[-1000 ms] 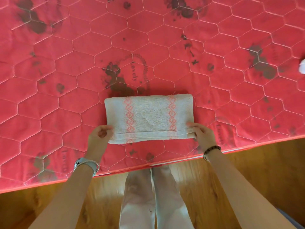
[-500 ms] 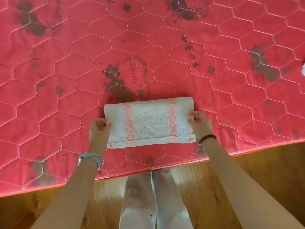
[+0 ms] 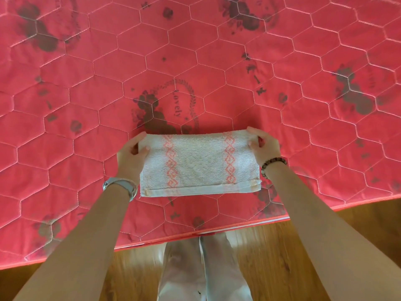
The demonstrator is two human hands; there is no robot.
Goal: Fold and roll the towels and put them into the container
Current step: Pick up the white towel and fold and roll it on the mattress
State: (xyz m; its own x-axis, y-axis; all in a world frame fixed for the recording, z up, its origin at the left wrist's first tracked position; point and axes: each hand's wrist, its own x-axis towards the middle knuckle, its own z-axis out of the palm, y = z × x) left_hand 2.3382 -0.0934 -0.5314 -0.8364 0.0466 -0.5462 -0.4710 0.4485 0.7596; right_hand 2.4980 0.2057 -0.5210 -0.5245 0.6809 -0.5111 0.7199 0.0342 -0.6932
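A folded white towel [image 3: 199, 164] with two pink patterned stripes lies flat on the red quilted mattress [image 3: 195, 51], near its front edge. My left hand [image 3: 130, 153] pinches the towel's far left corner, thumb on top and fingers behind the folded edge. At the far right corner my right hand [image 3: 263, 145] pinches the towel the same way. The towel's near hem lies flat on the mattress. No container is in view.
The mattress fills most of the view and carries dark floral prints. Its front edge [image 3: 217, 232] runs just in front of my legs [image 3: 204, 268]. Wooden floor [image 3: 293, 257] lies below it.
Both hands slid from the towel's near corners along its sides to the far corners and now pinch the far folded edge. The towel stayed in place.
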